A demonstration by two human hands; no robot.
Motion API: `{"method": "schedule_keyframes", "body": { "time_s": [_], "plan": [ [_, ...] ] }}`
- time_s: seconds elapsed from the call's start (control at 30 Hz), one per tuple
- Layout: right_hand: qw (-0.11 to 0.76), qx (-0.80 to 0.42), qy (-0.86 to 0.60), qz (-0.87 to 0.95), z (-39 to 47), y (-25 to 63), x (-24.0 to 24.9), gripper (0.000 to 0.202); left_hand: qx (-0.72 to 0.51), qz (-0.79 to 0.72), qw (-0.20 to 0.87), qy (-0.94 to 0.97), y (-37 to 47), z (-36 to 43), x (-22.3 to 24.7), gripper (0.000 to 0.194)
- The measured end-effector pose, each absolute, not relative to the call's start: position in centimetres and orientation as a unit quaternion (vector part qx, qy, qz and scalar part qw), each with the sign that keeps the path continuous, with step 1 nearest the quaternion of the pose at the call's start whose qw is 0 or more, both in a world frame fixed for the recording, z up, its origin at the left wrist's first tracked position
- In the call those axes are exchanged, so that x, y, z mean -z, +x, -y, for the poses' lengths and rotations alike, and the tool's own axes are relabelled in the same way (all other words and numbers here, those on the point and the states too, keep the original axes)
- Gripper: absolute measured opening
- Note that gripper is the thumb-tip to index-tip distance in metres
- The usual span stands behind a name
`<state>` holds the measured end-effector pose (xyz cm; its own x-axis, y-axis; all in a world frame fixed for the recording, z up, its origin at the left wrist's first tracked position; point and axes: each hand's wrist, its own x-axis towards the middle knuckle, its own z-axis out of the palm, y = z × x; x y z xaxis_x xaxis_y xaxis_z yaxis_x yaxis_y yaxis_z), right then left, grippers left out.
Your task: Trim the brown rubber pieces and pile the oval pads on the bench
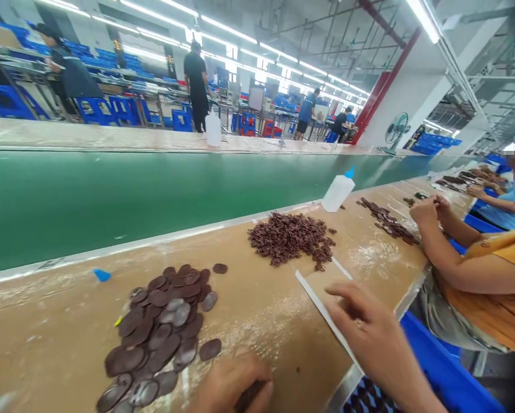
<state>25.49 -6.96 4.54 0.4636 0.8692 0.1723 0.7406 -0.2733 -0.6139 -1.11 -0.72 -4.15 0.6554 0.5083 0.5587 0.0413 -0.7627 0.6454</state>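
My left hand (235, 381) is low in the view, its fingers closed round a dark brown piece that shows only in part. To its left lies a spread pile of flat, dark brown oval discs (158, 327). My right hand (363, 321) is above the table's front edge, beside a white strip (322, 310). Its fingers are bent and slightly blurred, and whether they pinch anything is hidden. Beyond the hands sits a heap of small reddish-brown pieces (289, 238).
A white bottle with a blue tip (338, 192) stands behind the heap. Past the worktable (59, 321) runs a green belt (154, 195). A blue cap (101, 275) lies at the left. At the right, a person in orange (485, 275) works near blue bins (451, 367).
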Motion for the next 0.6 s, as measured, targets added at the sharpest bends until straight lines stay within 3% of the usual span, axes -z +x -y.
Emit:
{"method": "schedule_keyframes", "body": {
  "time_s": [0.1,0.2,0.27,0.4,0.6],
  "plan": [
    [0.238,-0.117,-0.786,0.558,-0.5,21.5,-3.6,0.042,-0.490,-0.118,0.113,0.856,-1.3,0.3,4.6,0.031],
    [0.187,-0.079,-0.815,0.542,-5.2,20.6,-1.8,0.049,-0.402,-0.200,-0.004,0.893,-2.2,-0.3,3.9,0.021],
    [0.160,-0.062,-0.827,0.535,-6.5,20.8,-0.9,0.047,-0.303,-0.307,-0.020,0.902,-2.9,-0.6,3.1,0.017],
    [0.149,-0.060,-0.823,0.545,-6.3,21.7,-0.1,0.041,-0.137,-0.411,0.033,0.901,-3.8,-1.1,1.6,0.031],
    [0.190,-0.055,-0.810,0.552,-4.6,22.3,0.8,0.041,-0.089,-0.378,0.069,0.919,-4.5,-2.2,1.0,0.022]
  ]
}}
